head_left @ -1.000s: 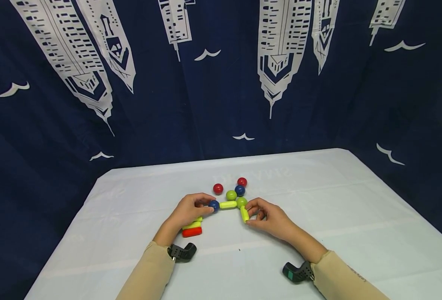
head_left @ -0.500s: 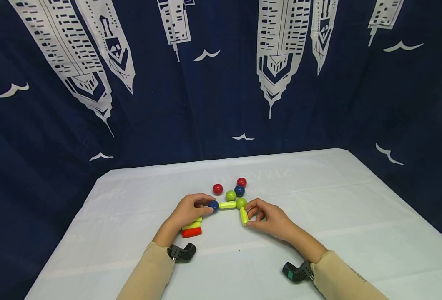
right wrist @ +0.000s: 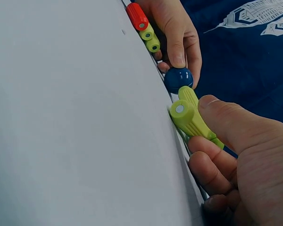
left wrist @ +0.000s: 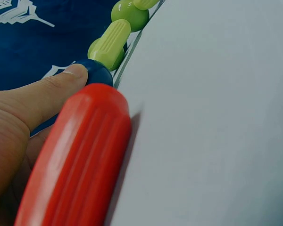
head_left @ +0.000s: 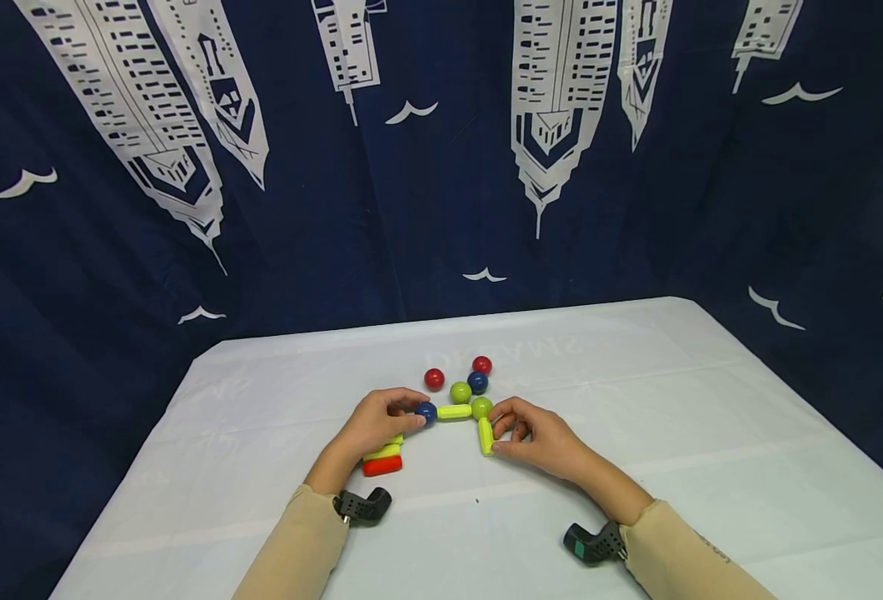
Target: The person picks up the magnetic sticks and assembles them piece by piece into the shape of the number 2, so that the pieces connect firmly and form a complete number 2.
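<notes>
Left hand (head_left: 383, 417) pinches the left blue ball (head_left: 427, 413); seemingly positioning the near lime rod (head_left: 486, 437), right hand (head_left: 537, 433) (grip or touch, can't tell) likely needs steady alignment next.

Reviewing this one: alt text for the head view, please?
A person's left grip pinches a blue ball joined by a yellow-green rod to a green ball; the right grip is at a second rod angling from it. Four more balls lie beyond.

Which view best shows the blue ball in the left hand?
Right wrist: the blue ball is mostly uncovered, close up. Head shows it small; left wrist, only part, behind thumb and red rod.
</notes>
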`<state>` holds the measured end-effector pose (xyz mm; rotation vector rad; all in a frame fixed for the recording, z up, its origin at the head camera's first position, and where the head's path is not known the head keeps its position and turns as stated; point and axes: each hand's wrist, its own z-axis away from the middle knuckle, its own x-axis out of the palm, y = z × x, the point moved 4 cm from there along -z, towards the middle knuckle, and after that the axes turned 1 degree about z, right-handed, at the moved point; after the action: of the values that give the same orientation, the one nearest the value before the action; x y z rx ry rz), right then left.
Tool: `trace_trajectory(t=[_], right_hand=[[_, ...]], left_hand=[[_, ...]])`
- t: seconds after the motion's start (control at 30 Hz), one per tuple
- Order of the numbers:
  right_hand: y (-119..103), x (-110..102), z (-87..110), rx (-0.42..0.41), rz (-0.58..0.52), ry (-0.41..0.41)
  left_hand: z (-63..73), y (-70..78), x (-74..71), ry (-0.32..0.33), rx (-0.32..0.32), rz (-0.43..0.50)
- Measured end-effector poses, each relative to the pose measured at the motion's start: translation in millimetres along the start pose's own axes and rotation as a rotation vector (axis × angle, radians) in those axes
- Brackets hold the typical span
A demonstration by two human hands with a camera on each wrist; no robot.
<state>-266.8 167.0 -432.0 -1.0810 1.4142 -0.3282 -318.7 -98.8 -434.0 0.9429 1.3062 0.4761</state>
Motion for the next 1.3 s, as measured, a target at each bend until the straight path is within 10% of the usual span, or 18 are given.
trace_trajectory(t=[0.73,1.3], right_hand=[[-0.5,-2.4,0.4,-0.01,0.039,0.048],[0.6,-2.8,-1.2,0.025,-0.018,0.05]], left_hand=[[0.6,0.8,-10.5,-0.068,-0.004,-0.016],[-0.1,23.3,8.4,0.044,0.074,-0.059]])
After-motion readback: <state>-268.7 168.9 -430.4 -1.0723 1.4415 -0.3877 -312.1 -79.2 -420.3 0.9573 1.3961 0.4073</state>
